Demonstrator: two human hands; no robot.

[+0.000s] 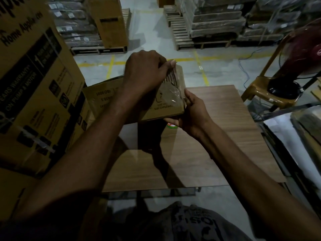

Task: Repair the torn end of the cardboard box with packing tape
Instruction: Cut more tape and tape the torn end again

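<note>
Your left hand (144, 72) sits on top of the cardboard box (157, 108), fingers curled over its upper edge and thumb stretched out along the ragged rim of the torn end. Your right hand (191, 115) grips the lower corner of that same end, fingers curled underneath and thumb pressed on the end face. Glossy clear packing tape (175, 94) lies wrinkled across the face between your two hands. You hold the box in the air above the wooden worktop (208, 145), which lies below both hands. A large printed carton (34, 84) stands just left of your left forearm.
</note>
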